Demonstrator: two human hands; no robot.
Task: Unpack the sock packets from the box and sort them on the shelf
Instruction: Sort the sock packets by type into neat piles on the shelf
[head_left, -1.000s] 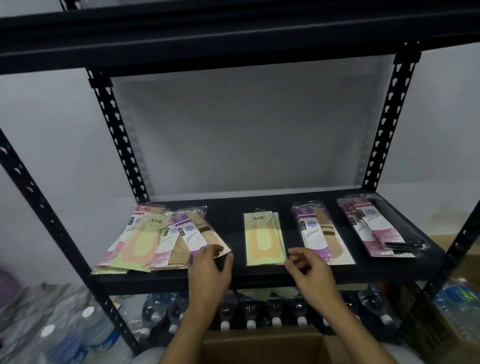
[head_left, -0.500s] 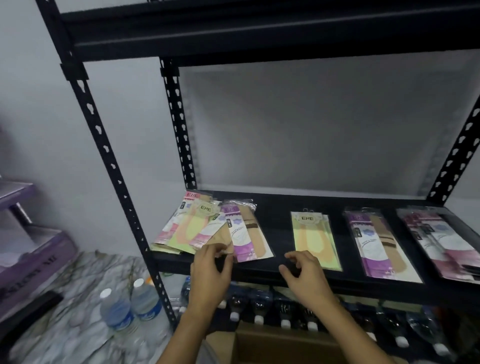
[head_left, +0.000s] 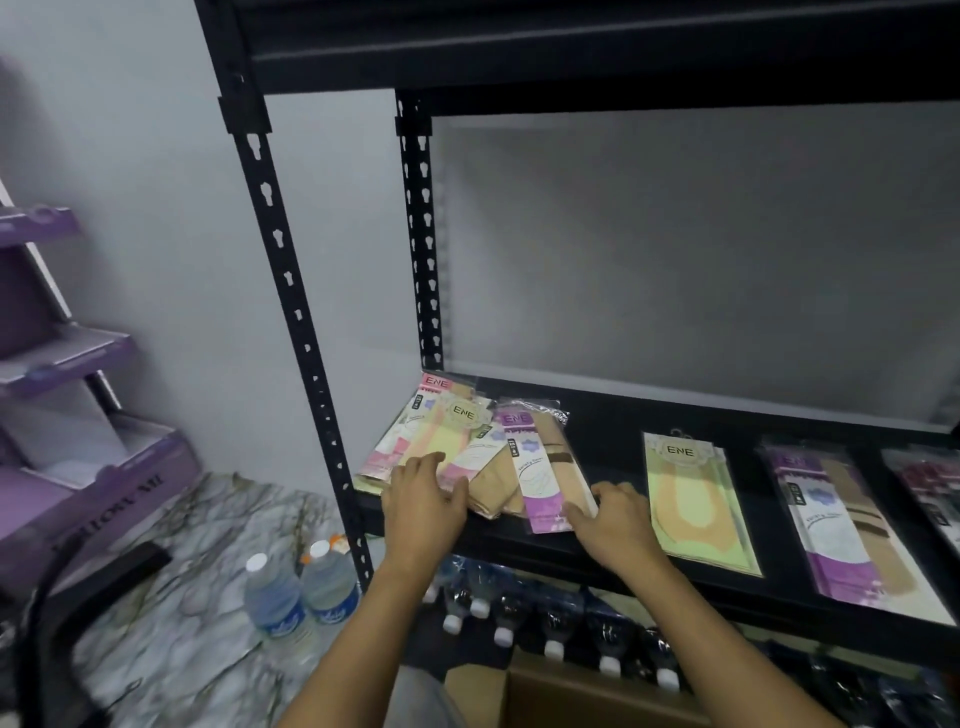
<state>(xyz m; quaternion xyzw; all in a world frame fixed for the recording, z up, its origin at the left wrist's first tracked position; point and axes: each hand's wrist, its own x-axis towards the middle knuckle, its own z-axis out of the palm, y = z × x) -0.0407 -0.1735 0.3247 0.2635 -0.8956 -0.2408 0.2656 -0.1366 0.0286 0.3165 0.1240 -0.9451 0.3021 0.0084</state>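
A loose pile of sock packets (head_left: 467, 447) lies at the left end of the black shelf (head_left: 613, 558). My left hand (head_left: 423, 501) rests on the pile's near left part, fingers spread. My right hand (head_left: 618, 522) touches the right edge of a purple-and-beige packet (head_left: 540, 467), fingers slightly curled. To the right lie a yellow-green packet (head_left: 696, 504), a purple packet with beige socks (head_left: 836, 525) and, at the frame edge, a dark pink packet (head_left: 930, 483). The cardboard box (head_left: 597, 699) shows below the shelf, between my forearms.
Black shelf posts (head_left: 291, 291) stand left of the pile. Capped bottles (head_left: 550, 618) fill the level below. Two water bottles (head_left: 301, 597) stand on the marble floor at the left. A purple cardboard display stand (head_left: 67, 415) is at the far left.
The view has swung left. My left hand moved up onto the left pile. My right hand slid left from the yellow-green packet to the purple-and-beige one.
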